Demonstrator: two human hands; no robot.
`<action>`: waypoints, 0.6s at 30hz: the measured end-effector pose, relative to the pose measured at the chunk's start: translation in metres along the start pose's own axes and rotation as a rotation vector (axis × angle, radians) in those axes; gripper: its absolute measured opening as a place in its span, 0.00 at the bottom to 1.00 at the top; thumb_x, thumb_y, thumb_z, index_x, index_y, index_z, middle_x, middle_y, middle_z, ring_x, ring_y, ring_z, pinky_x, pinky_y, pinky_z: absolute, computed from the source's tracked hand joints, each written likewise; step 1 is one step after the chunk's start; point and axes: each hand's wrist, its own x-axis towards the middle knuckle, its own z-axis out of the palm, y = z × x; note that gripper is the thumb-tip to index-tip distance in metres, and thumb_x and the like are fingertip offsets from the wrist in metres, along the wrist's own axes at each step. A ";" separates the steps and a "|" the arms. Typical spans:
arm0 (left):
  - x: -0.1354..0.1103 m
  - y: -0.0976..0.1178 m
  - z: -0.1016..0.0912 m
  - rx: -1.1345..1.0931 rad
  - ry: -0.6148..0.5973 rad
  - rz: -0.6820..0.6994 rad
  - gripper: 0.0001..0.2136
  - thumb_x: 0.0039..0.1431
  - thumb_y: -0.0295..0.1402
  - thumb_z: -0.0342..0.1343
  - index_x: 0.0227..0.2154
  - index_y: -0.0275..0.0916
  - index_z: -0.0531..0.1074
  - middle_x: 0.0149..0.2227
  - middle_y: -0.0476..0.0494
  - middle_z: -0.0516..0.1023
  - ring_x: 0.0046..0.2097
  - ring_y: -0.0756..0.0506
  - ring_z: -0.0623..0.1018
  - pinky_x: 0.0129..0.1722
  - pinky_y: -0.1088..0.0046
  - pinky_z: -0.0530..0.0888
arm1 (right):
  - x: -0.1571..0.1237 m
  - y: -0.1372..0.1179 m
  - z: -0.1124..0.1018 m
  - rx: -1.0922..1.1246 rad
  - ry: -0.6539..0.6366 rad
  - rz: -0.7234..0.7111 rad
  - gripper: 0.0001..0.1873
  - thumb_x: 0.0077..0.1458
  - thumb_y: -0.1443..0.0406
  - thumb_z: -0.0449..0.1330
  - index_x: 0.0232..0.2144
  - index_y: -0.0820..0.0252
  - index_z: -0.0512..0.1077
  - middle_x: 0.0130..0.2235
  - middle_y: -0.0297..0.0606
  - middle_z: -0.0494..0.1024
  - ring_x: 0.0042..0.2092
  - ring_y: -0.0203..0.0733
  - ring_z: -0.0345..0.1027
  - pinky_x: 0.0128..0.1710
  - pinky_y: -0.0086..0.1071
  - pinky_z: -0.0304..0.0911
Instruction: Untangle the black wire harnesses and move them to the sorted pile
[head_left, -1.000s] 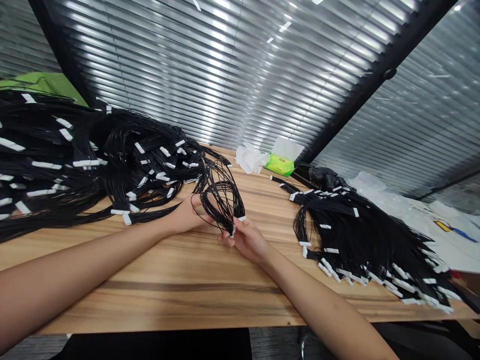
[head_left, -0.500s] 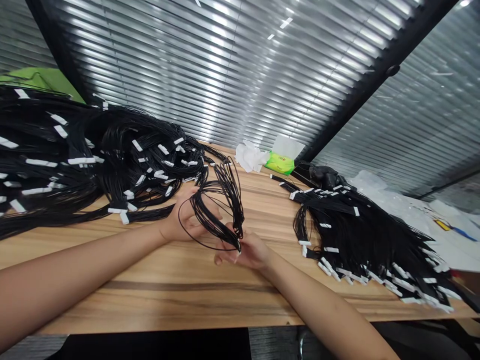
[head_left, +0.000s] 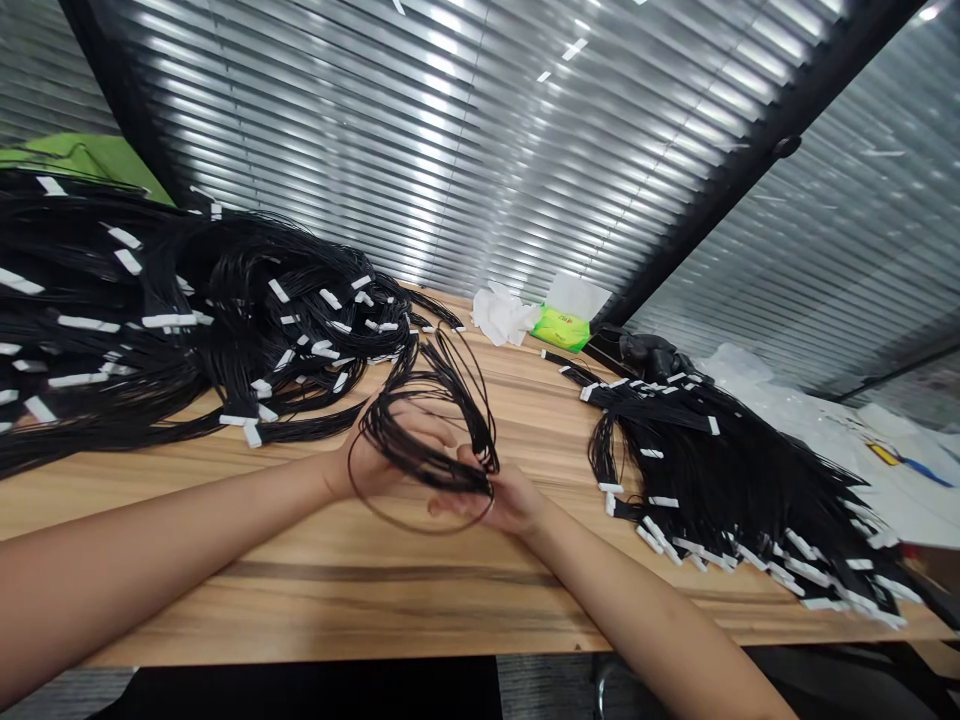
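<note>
Both hands meet over the middle of the wooden table (head_left: 300, 560). My left hand (head_left: 390, 440) is closed around a loop of thin black wires (head_left: 435, 420), its fingers passing through the coil. My right hand (head_left: 499, 495) pinches the same wire bundle at its lower right, where small white connectors sit. The loop stands up above the hands and one strand sags in a wide ring toward the table. A large heap of black wire harnesses with white tags (head_left: 150, 320) lies to the left. A second, flatter pile of the same harnesses (head_left: 720, 490) lies to the right.
A green tissue pack (head_left: 562, 325) and crumpled white tissue (head_left: 502, 315) sit at the table's far edge by the window blinds. A dark lump (head_left: 652, 352) lies behind the right pile. White plastic sheets and papers (head_left: 847, 440) cover the far right. A green object (head_left: 82, 160) shows behind the left heap.
The wire loop has been wound wider and turned. My left hand has moved deeper into the coil, and my right hand has shifted slightly down and right along the bundle.
</note>
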 end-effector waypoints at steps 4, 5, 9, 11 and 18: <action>0.010 -0.009 -0.001 0.214 0.223 0.072 0.10 0.49 0.37 0.61 0.17 0.41 0.69 0.25 0.47 0.75 0.34 0.45 0.73 0.47 0.61 0.67 | 0.007 -0.003 0.001 0.169 0.191 -0.179 0.19 0.45 0.57 0.67 0.18 0.57 0.61 0.20 0.27 0.62 0.28 0.35 0.58 0.38 0.35 0.61; 0.014 -0.013 -0.001 0.217 0.279 0.024 0.12 0.50 0.36 0.60 0.17 0.40 0.66 0.25 0.48 0.73 0.33 0.46 0.72 0.45 0.63 0.68 | 0.008 -0.004 0.002 0.196 0.207 -0.204 0.19 0.47 0.57 0.67 0.18 0.57 0.61 0.21 0.27 0.61 0.28 0.35 0.57 0.38 0.34 0.61; 0.022 -0.028 0.001 -0.090 0.212 -0.223 0.11 0.48 0.39 0.61 0.25 0.39 0.67 0.26 0.50 0.70 0.31 0.48 0.70 0.36 0.69 0.70 | 0.008 -0.003 0.006 0.214 0.175 -0.186 0.19 0.45 0.57 0.68 0.18 0.58 0.63 0.21 0.27 0.61 0.27 0.34 0.55 0.37 0.33 0.60; 0.021 -0.030 0.003 -0.187 0.213 -0.206 0.11 0.52 0.42 0.57 0.29 0.38 0.70 0.30 0.48 0.73 0.35 0.46 0.72 0.40 0.67 0.70 | 0.008 -0.001 0.006 0.205 0.171 -0.165 0.18 0.45 0.58 0.68 0.19 0.58 0.63 0.21 0.27 0.61 0.27 0.34 0.55 0.37 0.34 0.60; 0.013 -0.021 0.003 -0.255 0.203 -0.111 0.16 0.58 0.47 0.48 0.34 0.39 0.70 0.35 0.44 0.74 0.38 0.44 0.72 0.41 0.68 0.71 | 0.009 -0.002 0.003 0.190 0.226 -0.189 0.17 0.47 0.58 0.67 0.19 0.57 0.63 0.21 0.27 0.63 0.25 0.34 0.54 0.36 0.35 0.60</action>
